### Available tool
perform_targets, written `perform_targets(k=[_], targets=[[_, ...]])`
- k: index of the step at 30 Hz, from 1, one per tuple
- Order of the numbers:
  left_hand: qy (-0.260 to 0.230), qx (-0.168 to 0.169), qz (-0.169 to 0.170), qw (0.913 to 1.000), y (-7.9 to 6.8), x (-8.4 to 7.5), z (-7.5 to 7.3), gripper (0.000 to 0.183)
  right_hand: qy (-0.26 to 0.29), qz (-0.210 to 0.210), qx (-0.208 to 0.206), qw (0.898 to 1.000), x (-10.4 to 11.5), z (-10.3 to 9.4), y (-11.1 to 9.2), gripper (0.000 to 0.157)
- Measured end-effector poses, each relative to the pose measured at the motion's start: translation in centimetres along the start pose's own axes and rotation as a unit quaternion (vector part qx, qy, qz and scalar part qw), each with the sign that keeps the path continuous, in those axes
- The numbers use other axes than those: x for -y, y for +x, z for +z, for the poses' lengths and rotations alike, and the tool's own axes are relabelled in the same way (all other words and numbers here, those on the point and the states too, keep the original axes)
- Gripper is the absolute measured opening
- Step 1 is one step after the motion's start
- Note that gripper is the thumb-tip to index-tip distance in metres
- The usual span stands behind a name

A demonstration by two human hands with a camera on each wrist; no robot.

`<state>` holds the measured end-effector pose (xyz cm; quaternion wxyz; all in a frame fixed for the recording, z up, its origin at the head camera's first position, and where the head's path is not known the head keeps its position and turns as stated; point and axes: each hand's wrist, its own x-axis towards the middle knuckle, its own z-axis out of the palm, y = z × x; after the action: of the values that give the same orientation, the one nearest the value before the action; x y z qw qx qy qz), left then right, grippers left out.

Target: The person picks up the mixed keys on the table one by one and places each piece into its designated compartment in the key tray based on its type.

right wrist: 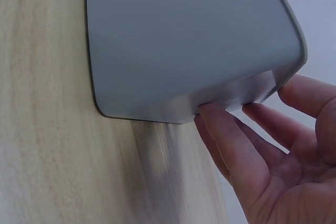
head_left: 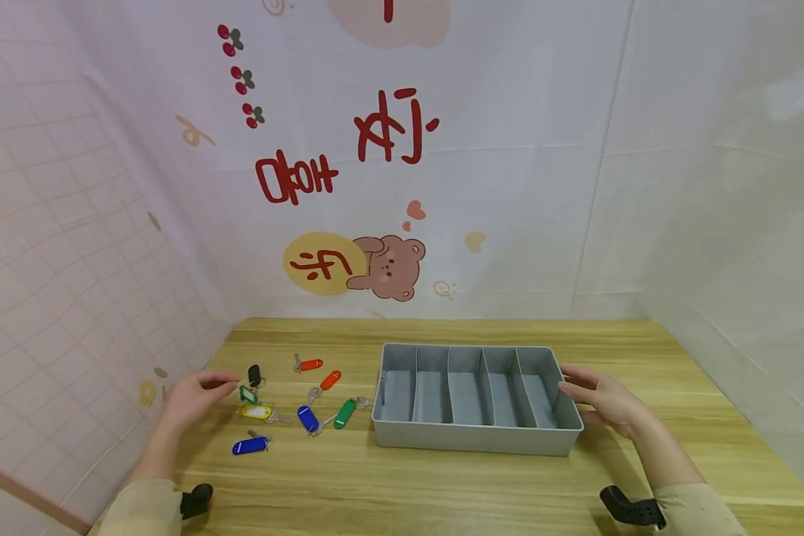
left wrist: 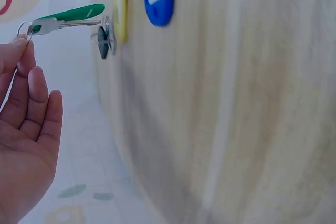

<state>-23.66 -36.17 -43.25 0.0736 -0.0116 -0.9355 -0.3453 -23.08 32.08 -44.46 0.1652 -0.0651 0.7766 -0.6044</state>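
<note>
My left hand (head_left: pixel 197 402) is at the left of the table and pinches the metal ring of a key with a green tag (left wrist: pixel 71 13) between thumb and fingers. The silver key (left wrist: pixel 47 26) hangs beside the tag, above the table. Close by lie a key with a black tag (head_left: pixel 254 374) and one with a yellow tag (head_left: pixel 257 412). On the right, my right hand (head_left: pixel 603 398) holds the end wall of a grey compartment box (head_left: pixel 476 438). Its fingertips press the outside of the wall, and the thumb reaches the rim (right wrist: pixel 294 19).
Between the left hand and the box lie keys with orange tags (head_left: pixel 331 380), blue tags (head_left: pixel 308 418) and another green tag (head_left: pixel 345 414). Thin dividers (head_left: pixel 450 387) split the box into several compartments. Printed white cloth (head_left: pixel 509 186) hangs behind the wooden table (head_left: pixel 402 491).
</note>
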Motion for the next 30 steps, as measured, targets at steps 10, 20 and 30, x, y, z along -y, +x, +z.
perform_targets(k=[10, 20, 30], targets=[[-0.002, 0.007, 0.008, 0.9999, 0.5, -1.6, 0.3, 0.03, 0.009, 0.002, 0.004, 1.0, 0.0, -0.1, 0.0, 0.072], [-0.047, 0.024, 0.014, 0.9985, 0.5, -3.9, 1.1, 0.027, 0.006, 0.006, 0.003, 1.0, 0.0, 0.1, 0.0, 0.071], [-0.112, 0.026, 0.028, 0.9929, 0.4, -6.6, 2.2, 0.027, 0.002, 0.008, 0.003, 1.0, 0.2, 0.1, -0.1, 0.07]])
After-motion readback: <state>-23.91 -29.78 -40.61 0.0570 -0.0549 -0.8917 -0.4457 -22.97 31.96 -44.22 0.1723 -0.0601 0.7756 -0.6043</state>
